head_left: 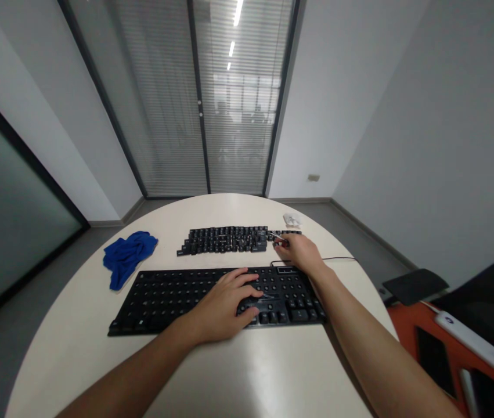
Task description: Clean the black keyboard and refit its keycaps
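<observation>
A black keyboard [159, 302] lies across the table, most of its keys stripped to bare switches, with keycaps in place at the lower right. My left hand [224, 307] rests on its middle, fingers spread and holding nothing. Beyond the keyboard, loose black keycaps [229, 239] stand in rows like a keyboard layout. My right hand [299, 253] reaches over the keyboard's far right corner, its fingers closed round a thin silver pronged tool [276, 235]. The tool's tip is by the small keycaps at the right end of the rows; contact is too small to make out.
A crumpled blue cloth [129, 255] lies at the left, and a crumpled whitish piece [292, 220] at the back right. The keyboard's cable [338, 258] runs off the right table edge. An orange chair [407, 325] holds a white power strip [468, 337] and a dark phone [435, 360].
</observation>
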Available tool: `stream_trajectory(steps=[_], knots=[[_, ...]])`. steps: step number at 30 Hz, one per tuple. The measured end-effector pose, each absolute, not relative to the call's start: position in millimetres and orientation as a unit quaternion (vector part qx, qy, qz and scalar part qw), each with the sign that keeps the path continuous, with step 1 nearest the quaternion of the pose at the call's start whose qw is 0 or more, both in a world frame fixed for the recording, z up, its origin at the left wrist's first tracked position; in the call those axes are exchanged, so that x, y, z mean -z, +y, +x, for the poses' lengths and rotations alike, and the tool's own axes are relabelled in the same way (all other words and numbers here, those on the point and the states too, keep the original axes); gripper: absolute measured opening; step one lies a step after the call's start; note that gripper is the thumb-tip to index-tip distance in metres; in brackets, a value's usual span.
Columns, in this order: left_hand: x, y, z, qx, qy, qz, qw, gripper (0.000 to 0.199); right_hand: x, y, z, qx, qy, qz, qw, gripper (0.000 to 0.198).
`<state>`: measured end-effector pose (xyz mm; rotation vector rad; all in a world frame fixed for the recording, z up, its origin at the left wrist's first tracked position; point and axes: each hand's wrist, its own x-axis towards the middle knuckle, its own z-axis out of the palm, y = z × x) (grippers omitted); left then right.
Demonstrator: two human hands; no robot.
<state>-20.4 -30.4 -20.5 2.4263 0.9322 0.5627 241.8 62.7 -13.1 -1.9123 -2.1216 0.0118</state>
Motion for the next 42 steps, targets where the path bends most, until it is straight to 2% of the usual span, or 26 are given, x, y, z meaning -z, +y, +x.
stream_trajectory(steps=[10, 15, 17, 21, 25, 29, 34, 39, 42], knots=[[19.9, -31.8, -21.1, -0.202, 0.341, 0.887, 0.239, 0.035, 14.4, 63.4, 240.8, -0.001, -0.730, -0.669, 0.143, 0.026], [20.1, -33.6, -21.2, -0.166, 0.340, 0.900, 0.216, 0.055, 14.8, 63.2, 241.7, 0.000, -0.731, -0.667, 0.144, 0.027], [20.7, -33.8, -21.2, -0.146, 0.341, 0.907, 0.201, 0.057, 14.3, 62.6, 242.4, 0.002, -0.733, -0.665, 0.146, 0.026], [19.0, -33.7, -21.5, -0.145, 0.343, 0.910, 0.182, 0.054, 10.7, 57.4, 245.3, 0.004, -0.734, -0.651, 0.193, 0.036], [10.1, -32.4, -23.3, -0.157, 0.348, 0.910, 0.162, 0.049, 5.2, 45.6, 249.5, -0.054, -0.741, -0.616, 0.260, 0.044], [0.8, -29.8, -26.2, -0.159, 0.339, 0.916, 0.140, 0.047, 1.0, 33.5, 251.8, -0.109, -0.735, -0.586, 0.325, 0.035], [-3.5, -24.5, -29.5, -0.147, 0.316, 0.930, 0.118, 0.040, 0.7, 28.6, 251.9, -0.172, -0.762, -0.537, 0.318, 0.018], [-2.7, -17.2, -33.6, -0.148, 0.295, 0.937, 0.113, 0.033, 1.8, 29.0, 254.2, -0.218, -0.789, -0.484, 0.311, 0.021], [-0.9, -15.8, -35.7, -0.165, 0.289, 0.935, 0.120, 0.029, -1.9, 25.3, 254.2, -0.301, -0.780, -0.459, 0.302, 0.023]])
